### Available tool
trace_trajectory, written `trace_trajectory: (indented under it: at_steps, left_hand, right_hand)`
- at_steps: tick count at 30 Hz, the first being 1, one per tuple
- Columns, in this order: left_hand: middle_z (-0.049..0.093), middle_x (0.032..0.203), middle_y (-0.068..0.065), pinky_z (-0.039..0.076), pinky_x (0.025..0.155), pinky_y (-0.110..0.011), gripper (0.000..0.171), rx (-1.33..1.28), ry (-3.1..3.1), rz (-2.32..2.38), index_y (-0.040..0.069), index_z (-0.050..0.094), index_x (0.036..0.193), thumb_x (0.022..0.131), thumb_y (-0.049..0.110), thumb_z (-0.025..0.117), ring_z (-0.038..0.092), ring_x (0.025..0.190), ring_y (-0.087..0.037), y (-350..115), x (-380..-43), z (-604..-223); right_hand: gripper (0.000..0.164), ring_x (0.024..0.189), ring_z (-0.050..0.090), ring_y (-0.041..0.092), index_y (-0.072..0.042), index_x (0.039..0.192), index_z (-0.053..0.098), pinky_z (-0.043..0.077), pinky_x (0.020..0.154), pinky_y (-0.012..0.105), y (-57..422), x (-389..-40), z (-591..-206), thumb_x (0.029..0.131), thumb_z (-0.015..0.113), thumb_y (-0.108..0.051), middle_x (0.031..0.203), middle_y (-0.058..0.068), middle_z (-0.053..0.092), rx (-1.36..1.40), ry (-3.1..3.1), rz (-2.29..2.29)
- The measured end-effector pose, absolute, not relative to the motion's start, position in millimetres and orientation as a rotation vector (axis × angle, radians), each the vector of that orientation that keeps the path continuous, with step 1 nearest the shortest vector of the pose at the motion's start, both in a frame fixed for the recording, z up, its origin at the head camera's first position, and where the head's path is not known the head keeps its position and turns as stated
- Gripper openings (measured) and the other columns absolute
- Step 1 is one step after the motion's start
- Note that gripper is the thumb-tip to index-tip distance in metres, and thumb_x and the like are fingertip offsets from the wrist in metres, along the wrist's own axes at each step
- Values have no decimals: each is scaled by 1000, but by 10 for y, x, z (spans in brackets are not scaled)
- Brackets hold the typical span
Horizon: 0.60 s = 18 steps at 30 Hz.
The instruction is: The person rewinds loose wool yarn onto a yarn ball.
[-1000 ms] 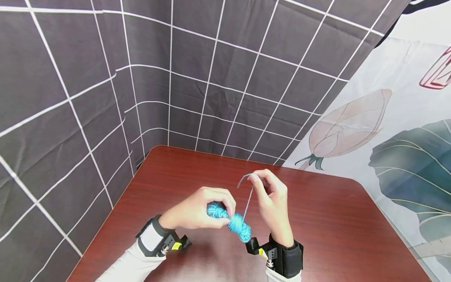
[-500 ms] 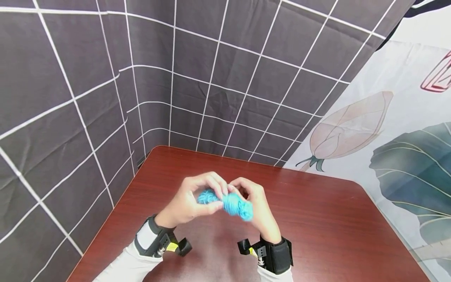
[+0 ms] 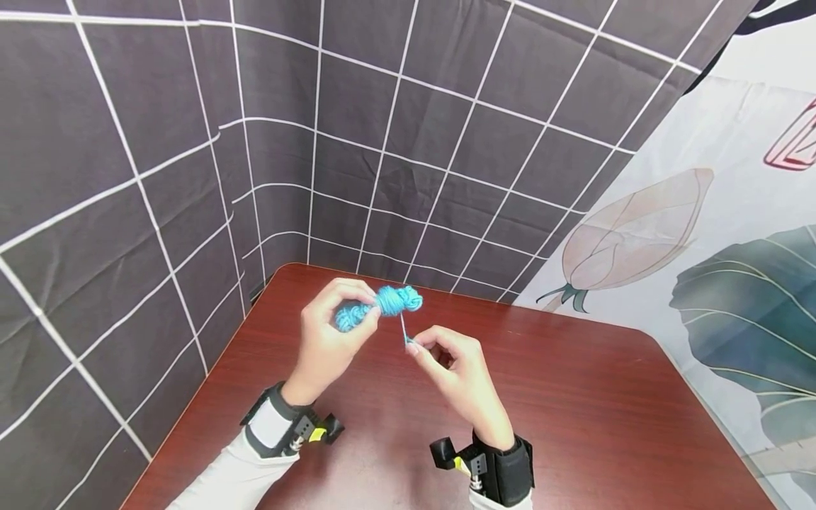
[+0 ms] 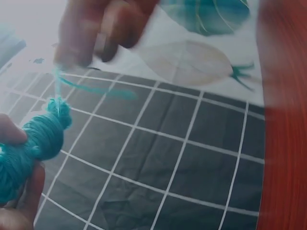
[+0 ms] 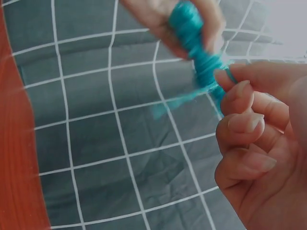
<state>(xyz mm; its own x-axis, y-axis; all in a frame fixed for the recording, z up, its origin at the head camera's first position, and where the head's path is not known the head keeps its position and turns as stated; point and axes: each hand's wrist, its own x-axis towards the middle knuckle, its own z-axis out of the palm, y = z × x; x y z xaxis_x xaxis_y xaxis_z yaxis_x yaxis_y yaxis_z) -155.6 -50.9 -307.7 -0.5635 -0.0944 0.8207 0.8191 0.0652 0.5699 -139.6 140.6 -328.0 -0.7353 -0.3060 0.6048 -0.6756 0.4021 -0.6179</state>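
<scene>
A small skein of turquoise yarn [image 3: 391,301], narrowed at its middle by wraps, is held above the table by my left hand [image 3: 331,329]. Thumb and fingers pinch it near the middle, with one looped end inside the hand and the other pointing right. My right hand [image 3: 455,365], lower and to the right, pinches a yarn strand [image 3: 404,327] that runs taut down from the skein. In the left wrist view a loose yarn tail [image 4: 103,91] hangs from the blurred right hand [image 4: 103,33]. The right wrist view shows the skein [image 5: 192,36] in the left hand.
Beneath both hands lies a reddish-brown table [image 3: 574,397]. A dark grey cloth with white grid lines [image 3: 357,142] hangs behind and at the left. To the right is a white cloth with leaf and bud prints [image 3: 631,241]. Each wrist wears a black strap with a small camera.
My left hand has raised the skein away and turned its free end upward. My right hand went from above the skein, in close to it, then to below right, with the strand stretched between.
</scene>
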Motion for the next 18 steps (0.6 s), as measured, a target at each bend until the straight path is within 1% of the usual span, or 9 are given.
trace_trajectory:
  at_steps: [2, 4, 7, 10, 13, 18]
  left_hand:
    - [63, 84, -19, 50, 72, -28, 18, -722, -1676, -1492, -6, 63, 79, 64, -15, 70, 58, 82, -23, -497, -1562, -3093]
    - [64, 84, -15, 50, 69, -33, 18, -736, -1742, -1414, -2, 64, 78, 65, -11, 71, 58, 82, -20, -483, -1563, -3108]
    - [64, 84, -11, 51, 67, -36, 16, -843, -1855, -1356, 1, 63, 78, 66, -8, 71, 57, 81, -17, -461, -1558, -3138]
    - [63, 84, -8, 52, 67, -34, 16, -1030, -1961, -1345, 4, 62, 78, 68, -5, 70, 56, 81, -15, -444, -1547, -3167]
    - [62, 82, -6, 52, 65, -31, 17, -1234, -2005, -1381, 6, 62, 79, 69, -5, 69, 55, 79, -14, -435, -1536, -3185]
    - [61, 80, -4, 51, 65, -27, 18, -1494, -1971, -1491, 7, 62, 79, 69, -6, 70, 55, 78, -12, -432, -1513, -3178]
  right_hand:
    - [4, 49, 39, 8, -13, 83, 66, 31, 41, 19, 1401, -1371, -3265, 82, 67, -9, 61, -4, 50, 883, -2243, 1260]
    - [4, 49, 39, 8, -12, 82, 66, 31, 40, 19, 1392, -1340, -3228, 81, 68, -8, 60, -4, 49, 911, -2203, 1246]
    - [7, 49, 38, 7, -9, 78, 64, 30, 39, 21, 1374, -1289, -3137, 79, 68, -3, 60, -3, 48, 921, -2131, 1210]
    - [10, 50, 39, 8, -4, 77, 63, 30, 37, 26, 1362, -1231, -3028, 77, 67, 5, 60, 0, 48, 916, -2064, 1204]
    - [8, 49, 40, 9, 1, 76, 63, 31, 37, 27, 1366, -1188, -2945, 76, 66, 8, 60, 3, 49, 900, -2036, 1225]
    - [10, 48, 39, 9, 2, 77, 63, 31, 37, 26, 1403, -1198, -2930, 75, 65, 11, 58, 3, 49, 869, -2018, 1222]
